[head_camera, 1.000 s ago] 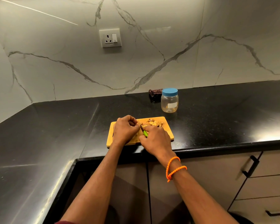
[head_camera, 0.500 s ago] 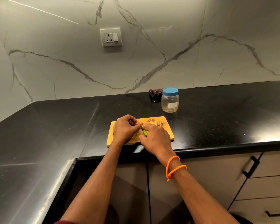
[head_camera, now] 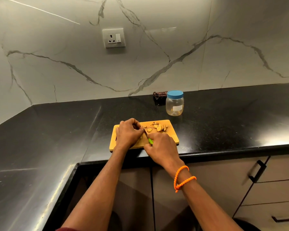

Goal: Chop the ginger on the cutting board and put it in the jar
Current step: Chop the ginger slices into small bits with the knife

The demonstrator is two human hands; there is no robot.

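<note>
Our right hand [head_camera: 160, 145] grips the knife [head_camera: 148, 137], left hand [head_camera: 128, 133] pinches ginger on the cutting board [head_camera: 171, 136]; jar [head_camera: 174, 105] lidded.

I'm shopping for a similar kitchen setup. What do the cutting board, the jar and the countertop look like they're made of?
Cutting board: probably wood or bamboo, going by its warm yellow-brown matte face and rounded corners.
Jar: clear body, likely plastic though glass is possible, with an opaque blue lid that looks plastic.
Countertop: polished black stone, perhaps granite; it is speckled and mirrors the light.
</note>
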